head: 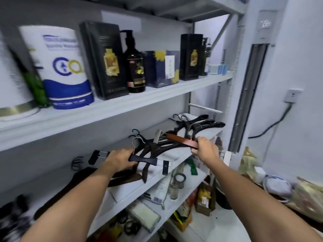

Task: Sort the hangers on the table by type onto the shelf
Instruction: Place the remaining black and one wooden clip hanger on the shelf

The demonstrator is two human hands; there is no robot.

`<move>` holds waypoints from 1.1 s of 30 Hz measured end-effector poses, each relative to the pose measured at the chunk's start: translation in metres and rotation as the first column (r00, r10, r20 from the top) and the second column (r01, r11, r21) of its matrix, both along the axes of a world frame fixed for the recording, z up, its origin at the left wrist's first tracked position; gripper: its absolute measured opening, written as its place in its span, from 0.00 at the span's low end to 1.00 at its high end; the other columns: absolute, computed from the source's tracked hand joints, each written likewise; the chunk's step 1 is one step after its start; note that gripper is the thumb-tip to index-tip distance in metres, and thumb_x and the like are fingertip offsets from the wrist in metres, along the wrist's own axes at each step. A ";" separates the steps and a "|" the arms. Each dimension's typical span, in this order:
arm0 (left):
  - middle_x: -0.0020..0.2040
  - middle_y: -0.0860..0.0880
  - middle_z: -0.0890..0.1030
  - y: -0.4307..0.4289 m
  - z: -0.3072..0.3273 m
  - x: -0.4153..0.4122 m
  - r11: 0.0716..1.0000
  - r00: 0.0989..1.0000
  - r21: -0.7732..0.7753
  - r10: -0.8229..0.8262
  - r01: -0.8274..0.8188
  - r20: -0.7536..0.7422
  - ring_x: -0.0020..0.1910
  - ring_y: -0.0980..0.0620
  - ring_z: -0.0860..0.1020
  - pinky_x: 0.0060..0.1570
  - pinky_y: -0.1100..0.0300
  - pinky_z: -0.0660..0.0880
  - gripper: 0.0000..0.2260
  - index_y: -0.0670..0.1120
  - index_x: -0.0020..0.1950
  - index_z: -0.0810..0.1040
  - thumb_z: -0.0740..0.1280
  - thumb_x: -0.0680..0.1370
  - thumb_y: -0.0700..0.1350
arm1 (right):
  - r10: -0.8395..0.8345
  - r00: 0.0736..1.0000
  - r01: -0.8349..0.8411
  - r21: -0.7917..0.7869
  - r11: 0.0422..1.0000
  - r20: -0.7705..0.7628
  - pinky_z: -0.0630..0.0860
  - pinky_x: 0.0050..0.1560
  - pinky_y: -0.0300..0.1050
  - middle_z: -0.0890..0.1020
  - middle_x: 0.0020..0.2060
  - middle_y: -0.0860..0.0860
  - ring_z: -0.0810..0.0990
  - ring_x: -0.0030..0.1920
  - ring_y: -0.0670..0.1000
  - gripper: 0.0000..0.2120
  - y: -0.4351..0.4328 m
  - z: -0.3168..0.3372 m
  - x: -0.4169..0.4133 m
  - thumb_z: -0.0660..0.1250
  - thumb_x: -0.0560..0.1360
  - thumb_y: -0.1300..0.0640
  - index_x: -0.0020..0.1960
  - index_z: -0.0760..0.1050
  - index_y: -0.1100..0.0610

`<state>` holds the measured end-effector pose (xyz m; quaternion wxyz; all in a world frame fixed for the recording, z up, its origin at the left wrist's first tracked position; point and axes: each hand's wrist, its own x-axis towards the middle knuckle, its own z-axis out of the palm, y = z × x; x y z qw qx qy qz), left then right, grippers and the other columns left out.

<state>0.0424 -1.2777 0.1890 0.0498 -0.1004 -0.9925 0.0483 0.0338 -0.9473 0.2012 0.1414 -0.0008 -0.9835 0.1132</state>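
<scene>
Hands working at the shelf [176,155] edge, left hand [118,160] gripping a black clip hanger [145,160], right hand [204,145] clutching a brown clip hanger [181,139], dark hangers [197,124] lying behind.

the scene is taken in by a single wide-angle camera worn on the head, so no second view is shared. it is aimed forward and slightly down at a grey shelf [111,109] seen from close range, at arm's length. the shelf boards are seen obliquely, running back toward the right. both forearms are seen entering from the bottom edge. straight lines are bowed near the frame edges, and the left side is blurred.
</scene>
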 end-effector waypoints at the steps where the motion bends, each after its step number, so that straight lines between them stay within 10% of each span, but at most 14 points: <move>1: 0.56 0.50 0.79 -0.007 -0.001 0.009 0.999 0.999 0.004 0.035 -0.035 0.000 0.56 0.46 0.78 0.51 0.54 0.73 0.15 0.50 0.55 0.72 0.64 0.75 0.59 | 0.034 0.999 -0.034 0.006 0.999 0.000 0.72 0.51 0.50 0.78 0.55 0.55 0.78 0.57 0.57 0.18 -0.009 0.000 -0.002 0.69 0.74 0.47 0.56 0.71 0.58; 18: 0.56 0.48 0.79 -0.127 -0.041 0.235 0.810 0.808 -0.029 0.586 -0.586 0.067 0.55 0.46 0.78 0.51 0.54 0.74 0.19 0.49 0.58 0.71 0.64 0.75 0.60 | 0.568 0.812 -0.560 -0.094 0.823 0.137 0.73 0.49 0.48 0.77 0.56 0.54 0.79 0.56 0.58 0.20 -0.197 -0.033 0.041 0.66 0.76 0.43 0.59 0.71 0.56; 33: 0.60 0.46 0.78 -0.235 -0.062 0.355 0.669 0.674 0.088 0.731 -0.738 0.102 0.59 0.45 0.76 0.51 0.54 0.72 0.23 0.47 0.64 0.70 0.64 0.75 0.60 | 0.709 0.700 -0.704 -0.084 0.705 0.089 0.75 0.44 0.46 0.78 0.52 0.52 0.79 0.50 0.54 0.19 -0.340 -0.052 0.128 0.68 0.75 0.44 0.57 0.72 0.55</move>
